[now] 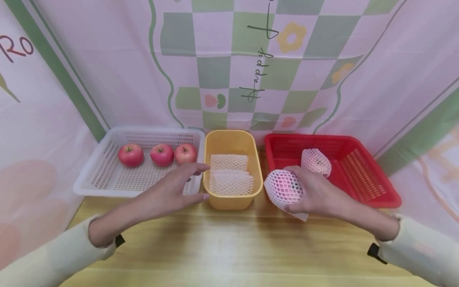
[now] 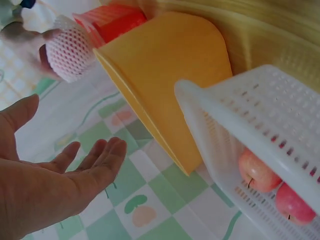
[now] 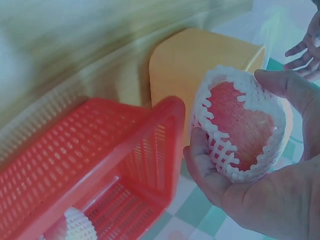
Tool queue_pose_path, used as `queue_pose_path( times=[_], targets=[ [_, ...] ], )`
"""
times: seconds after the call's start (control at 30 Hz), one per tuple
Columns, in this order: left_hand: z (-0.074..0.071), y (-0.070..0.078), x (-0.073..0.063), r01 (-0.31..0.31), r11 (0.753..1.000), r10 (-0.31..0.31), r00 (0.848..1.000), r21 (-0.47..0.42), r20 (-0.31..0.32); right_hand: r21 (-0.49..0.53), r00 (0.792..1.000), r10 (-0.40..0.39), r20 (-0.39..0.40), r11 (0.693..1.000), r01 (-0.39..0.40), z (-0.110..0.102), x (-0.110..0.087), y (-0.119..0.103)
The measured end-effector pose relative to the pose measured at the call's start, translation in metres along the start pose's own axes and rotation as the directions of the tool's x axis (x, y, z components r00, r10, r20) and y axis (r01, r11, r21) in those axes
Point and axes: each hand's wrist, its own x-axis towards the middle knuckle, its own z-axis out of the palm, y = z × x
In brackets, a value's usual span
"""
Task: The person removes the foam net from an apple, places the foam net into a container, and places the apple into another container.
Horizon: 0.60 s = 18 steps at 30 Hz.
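My right hand (image 1: 315, 195) grips an apple wrapped in white foam net (image 1: 284, 188), held just left of the red basket (image 1: 373, 187); the right wrist view shows the wrapped apple (image 3: 242, 125) between thumb and fingers. Another wrapped apple (image 1: 316, 161) lies inside the red basket. My left hand (image 1: 179, 189) is open, fingers straight, hovering over the near right corner of the white basket (image 1: 93, 175), which holds three bare red apples (image 1: 162, 154). The yellow tub (image 1: 233, 199) between the baskets holds stacked foam nets (image 1: 230, 175).
The baskets stand in a row on a wooden table (image 1: 229, 247) against a pink and green checked backdrop (image 1: 251, 71). In the left wrist view the yellow tub (image 2: 170, 75) and white basket (image 2: 260, 130) lie close beyond my open palm (image 2: 60, 175).
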Motion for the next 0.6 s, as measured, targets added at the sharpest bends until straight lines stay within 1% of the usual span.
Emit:
queue_pose_path(
  times=[0.1,0.23,0.33,0.4,0.47,0.6],
  targets=[
    [0.007,0.0,-0.003,-0.025,0.999,0.025,1.0,-0.027,0.007,0.015,1.0,-0.022,-0.006,1.0,0.022,0.004,-0.004,-0.001],
    [0.017,-0.001,-0.008,-0.088,0.996,0.089,0.996,-0.032,0.028,0.025,0.999,-0.035,-0.01,0.999,0.035,0.011,-0.011,-0.001],
    [0.024,-0.001,-0.011,-0.119,0.991,0.121,0.992,-0.054,0.04,0.024,0.999,-0.035,-0.009,0.999,0.035,0.015,-0.017,-0.002],
    [0.029,0.0,-0.012,-0.117,0.99,0.121,0.991,-0.08,0.052,0.022,0.999,-0.04,-0.013,0.999,0.04,0.017,-0.021,-0.003],
    [0.032,0.001,-0.013,-0.096,0.988,0.105,0.992,-0.117,0.067,0.027,0.999,-0.041,-0.015,0.999,0.042,0.02,-0.023,-0.004],
    [0.041,0.002,-0.016,-0.093,0.98,0.109,0.991,-0.177,0.082,0.04,0.998,-0.056,-0.017,0.998,0.057,0.026,-0.028,-0.006]
  ],
)
